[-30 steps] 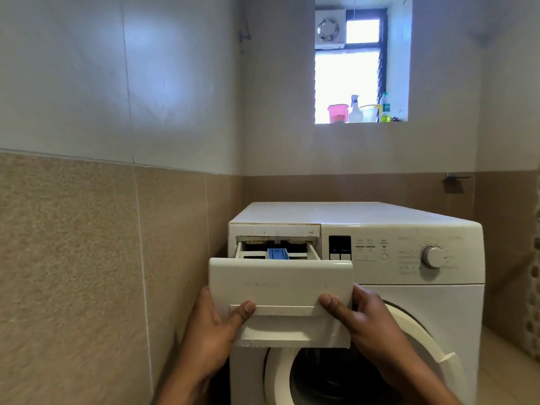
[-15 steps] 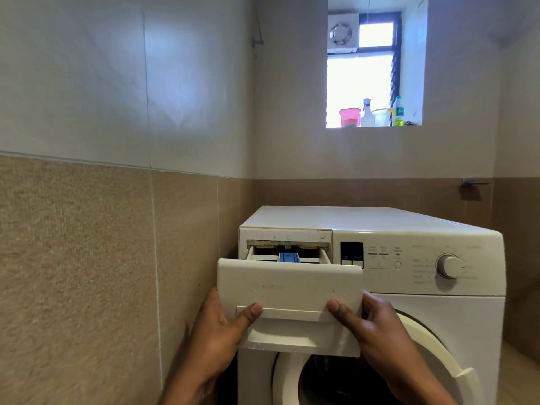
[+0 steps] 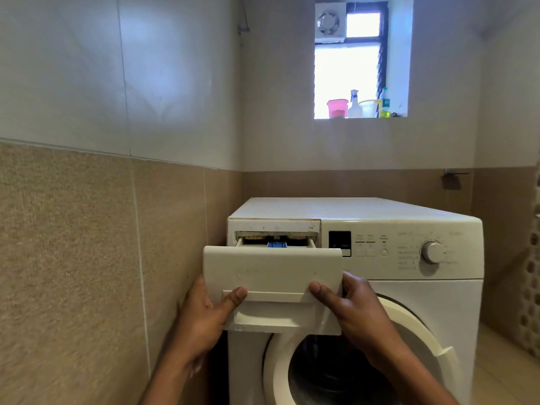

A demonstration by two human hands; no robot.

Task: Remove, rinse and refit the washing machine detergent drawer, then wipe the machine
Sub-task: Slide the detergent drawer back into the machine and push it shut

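Both hands, left hand [image 3: 204, 314] and right hand [image 3: 358, 314], are clamping the detergent drawer [image 3: 271, 273], partly out of the washing machine [image 3: 409, 302] beyond them; rinsing, refitting, wiping are remaining.

I count 1 washing machine [image 3: 423, 302], 1 detergent drawer [image 3: 271, 270], 1 dial [image 3: 432, 252]; far sill: 1 pink tub [image 3: 337, 109], 1 spray bottle [image 3: 354, 106], 1 clear tub [image 3: 367, 108], 1 green bottle [image 3: 385, 104].

White detergent drawer [image 3: 271, 270] pulled partway out of white washing machine [image 3: 409, 293], blue insert showing
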